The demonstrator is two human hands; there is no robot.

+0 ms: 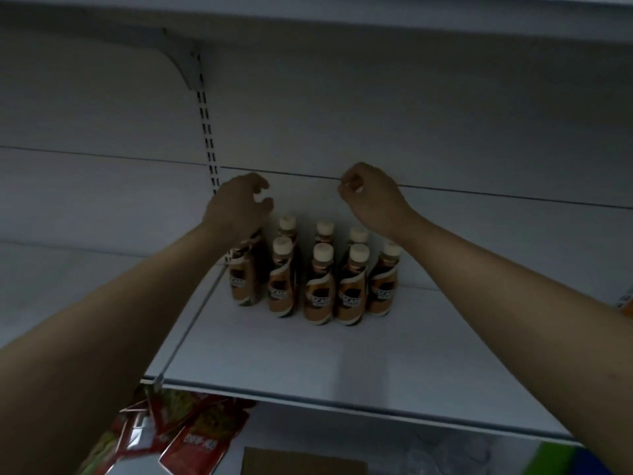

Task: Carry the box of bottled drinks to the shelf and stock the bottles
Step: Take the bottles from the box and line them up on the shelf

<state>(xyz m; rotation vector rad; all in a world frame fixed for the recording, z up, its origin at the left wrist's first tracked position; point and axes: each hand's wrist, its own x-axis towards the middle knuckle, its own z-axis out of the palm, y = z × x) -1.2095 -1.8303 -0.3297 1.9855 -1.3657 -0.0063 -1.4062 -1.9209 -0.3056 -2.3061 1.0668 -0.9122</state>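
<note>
Several brown coffee bottles (pixel 318 286) with cream caps stand in two rows at the back of a white shelf (pixel 308 365). My left hand (pixel 239 204) hovers over the leftmost bottle (pixel 245 279), fingers curled and apart, with nothing in it; my wrist hides that bottle's cap. My right hand (pixel 370 197) hangs above the right end of the rows, fingers curled loosely inward, holding nothing. A brown cardboard box (pixel 301 462) shows partly at the bottom edge, below the shelf.
Another white shelf (pixel 308 15) runs overhead on a bracket (pixel 185 63). Red snack packets (pixel 191 437) hang below the shelf's front left corner. A green and blue object (pixel 575 461) sits at the bottom right. The shelf's front half is bare white board.
</note>
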